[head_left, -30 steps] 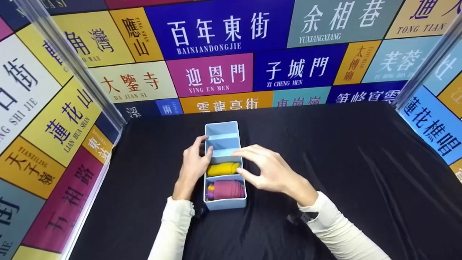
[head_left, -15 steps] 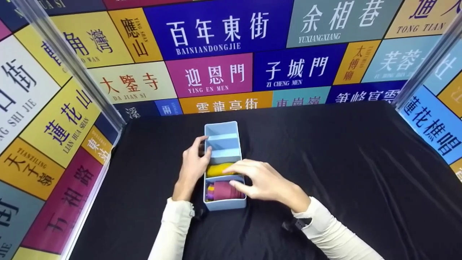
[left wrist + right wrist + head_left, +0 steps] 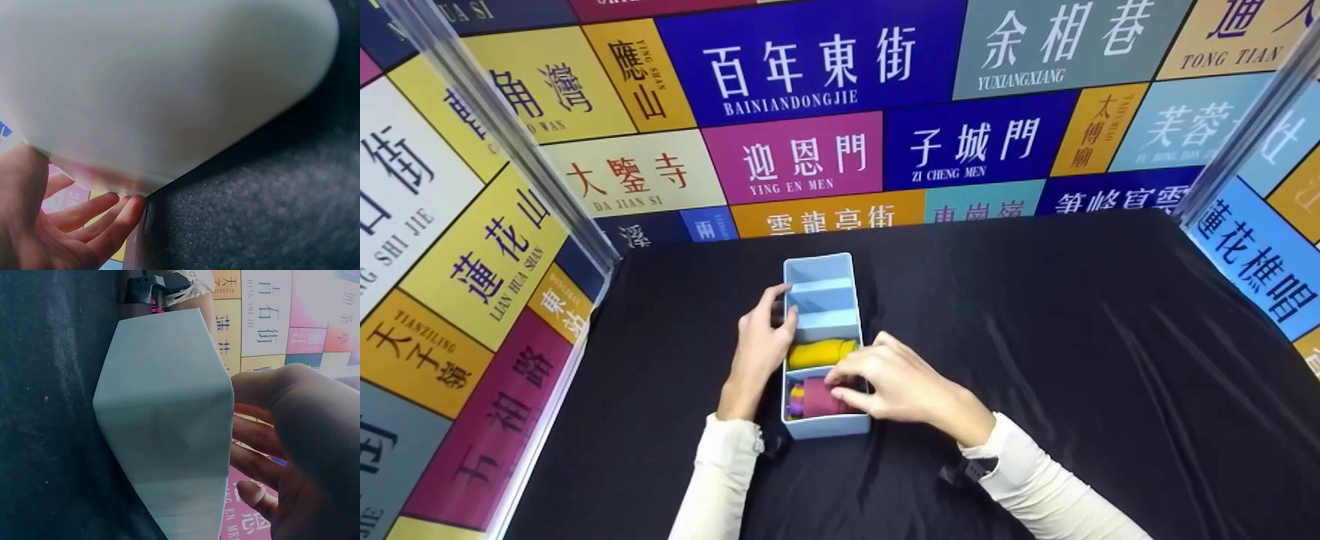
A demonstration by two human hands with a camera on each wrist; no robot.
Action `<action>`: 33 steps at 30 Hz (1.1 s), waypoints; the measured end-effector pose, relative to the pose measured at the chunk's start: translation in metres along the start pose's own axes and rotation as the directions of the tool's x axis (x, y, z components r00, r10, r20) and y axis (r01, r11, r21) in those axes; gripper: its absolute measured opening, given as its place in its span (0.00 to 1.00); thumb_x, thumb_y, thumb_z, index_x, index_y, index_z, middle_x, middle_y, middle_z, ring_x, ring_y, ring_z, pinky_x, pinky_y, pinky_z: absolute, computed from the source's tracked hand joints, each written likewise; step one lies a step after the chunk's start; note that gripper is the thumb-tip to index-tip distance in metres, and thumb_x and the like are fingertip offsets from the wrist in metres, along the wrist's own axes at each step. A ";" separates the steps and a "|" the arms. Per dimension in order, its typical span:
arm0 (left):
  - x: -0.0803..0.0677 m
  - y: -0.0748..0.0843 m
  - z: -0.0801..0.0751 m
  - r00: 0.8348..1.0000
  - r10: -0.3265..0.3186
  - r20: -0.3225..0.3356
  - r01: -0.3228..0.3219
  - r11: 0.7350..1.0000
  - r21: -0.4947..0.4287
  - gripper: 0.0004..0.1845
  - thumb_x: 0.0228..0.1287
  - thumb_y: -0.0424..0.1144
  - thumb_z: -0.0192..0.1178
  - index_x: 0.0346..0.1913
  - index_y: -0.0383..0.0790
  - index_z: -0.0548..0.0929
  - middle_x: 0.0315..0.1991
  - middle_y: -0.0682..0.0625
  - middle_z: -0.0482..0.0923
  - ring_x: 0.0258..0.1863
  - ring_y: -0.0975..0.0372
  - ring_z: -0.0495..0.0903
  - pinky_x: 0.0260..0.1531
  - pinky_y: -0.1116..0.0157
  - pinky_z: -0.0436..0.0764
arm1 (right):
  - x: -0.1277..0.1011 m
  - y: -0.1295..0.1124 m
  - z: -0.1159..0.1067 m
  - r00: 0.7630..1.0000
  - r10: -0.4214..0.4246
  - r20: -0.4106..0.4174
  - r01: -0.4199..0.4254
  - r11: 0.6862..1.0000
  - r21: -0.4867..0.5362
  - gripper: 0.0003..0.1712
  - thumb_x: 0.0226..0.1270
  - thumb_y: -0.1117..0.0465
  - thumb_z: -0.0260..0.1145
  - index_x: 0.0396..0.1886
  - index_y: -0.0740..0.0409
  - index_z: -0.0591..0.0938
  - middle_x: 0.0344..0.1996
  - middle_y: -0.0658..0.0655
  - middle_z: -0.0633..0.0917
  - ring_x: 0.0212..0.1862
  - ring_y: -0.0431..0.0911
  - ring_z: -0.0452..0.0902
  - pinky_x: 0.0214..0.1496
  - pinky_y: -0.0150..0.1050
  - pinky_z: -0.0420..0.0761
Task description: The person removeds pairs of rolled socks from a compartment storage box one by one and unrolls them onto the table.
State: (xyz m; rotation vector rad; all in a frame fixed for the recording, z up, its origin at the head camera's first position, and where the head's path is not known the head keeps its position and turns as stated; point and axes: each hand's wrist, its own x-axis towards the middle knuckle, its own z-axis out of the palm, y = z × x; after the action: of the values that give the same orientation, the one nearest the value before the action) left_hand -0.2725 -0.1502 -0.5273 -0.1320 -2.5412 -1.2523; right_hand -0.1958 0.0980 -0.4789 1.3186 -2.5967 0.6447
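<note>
Landmark: we take the light blue divider box [image 3: 823, 349] on the black cloth [image 3: 1035, 337] as reference; it has four compartments in a row.
Maroon roll: we find a maroon rolled textile [image 3: 816, 397] in the box's nearest compartment, with a bit of purple and yellow at its left end.
Yellow roll: a yellow roll [image 3: 819, 352] lies in the next compartment; the two far compartments show nothing inside.
Right hand: the right hand [image 3: 885, 384] reaches over the box's right wall, fingers curled down onto the maroon roll; we judge it pinching or pressing, and cannot tell which.
Left hand: the left hand [image 3: 761, 346] lies flat against the box's left wall, fingers relaxed, bracing it.
Wrist views: both show only the box wall and fingers close up.
Advice: we judge the bracing hand should keep the box from sliding while the other works the roll level below the rim.
</note>
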 end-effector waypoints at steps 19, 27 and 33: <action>-0.002 -0.001 0.000 1.000 -0.001 0.004 0.001 1.000 -0.003 0.22 0.76 0.43 0.66 0.70 0.52 0.83 0.49 0.47 0.92 0.46 0.55 0.90 0.54 0.52 0.87 | 0.018 -0.018 -0.016 0.978 0.095 0.186 -0.069 0.987 -0.143 0.22 0.56 0.47 0.87 0.51 0.40 0.94 0.34 0.41 0.93 0.34 0.42 0.84 0.46 0.46 0.74; -0.002 -0.002 -0.001 1.000 -0.003 0.001 0.003 1.000 0.006 0.23 0.76 0.42 0.66 0.71 0.52 0.83 0.51 0.46 0.92 0.47 0.55 0.90 0.55 0.52 0.86 | 0.027 -0.023 -0.014 0.965 0.102 0.241 -0.054 0.978 -0.199 0.14 0.55 0.46 0.87 0.40 0.41 0.95 0.19 0.43 0.84 0.25 0.42 0.72 0.42 0.46 0.67; -0.003 0.000 0.000 1.000 -0.015 0.006 0.015 1.000 0.008 0.23 0.76 0.42 0.67 0.70 0.55 0.83 0.52 0.46 0.91 0.47 0.54 0.90 0.55 0.50 0.86 | 0.031 -0.024 -0.015 0.955 0.141 0.263 -0.086 0.974 -0.209 0.18 0.51 0.42 0.89 0.40 0.40 0.96 0.23 0.44 0.88 0.30 0.44 0.79 0.41 0.45 0.70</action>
State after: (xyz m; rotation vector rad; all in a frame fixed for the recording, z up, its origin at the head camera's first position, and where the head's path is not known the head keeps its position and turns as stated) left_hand -0.2700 -0.1502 -0.5278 -0.1155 -2.5569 -1.2494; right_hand -0.1961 0.0696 -0.4481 1.2841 -2.8850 0.2211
